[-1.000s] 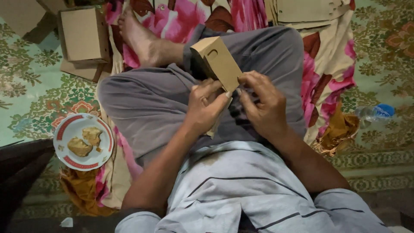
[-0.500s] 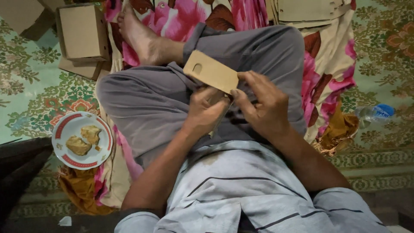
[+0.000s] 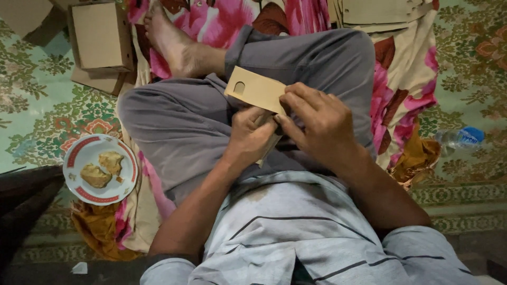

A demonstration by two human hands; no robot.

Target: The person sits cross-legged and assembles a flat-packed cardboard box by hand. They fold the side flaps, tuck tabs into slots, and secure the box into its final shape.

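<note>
Both hands meet over the lap: left hand and right hand each pinch the flat cardboard piece, its far-left edge free above the knee.

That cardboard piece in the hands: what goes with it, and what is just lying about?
In the job: cardboard piece with a small cut-out, held by left hand and right hand; folded box; flat cardboard stack.

Lying about: plate with food pieces; plastic bottle; flowered cloth.
</note>
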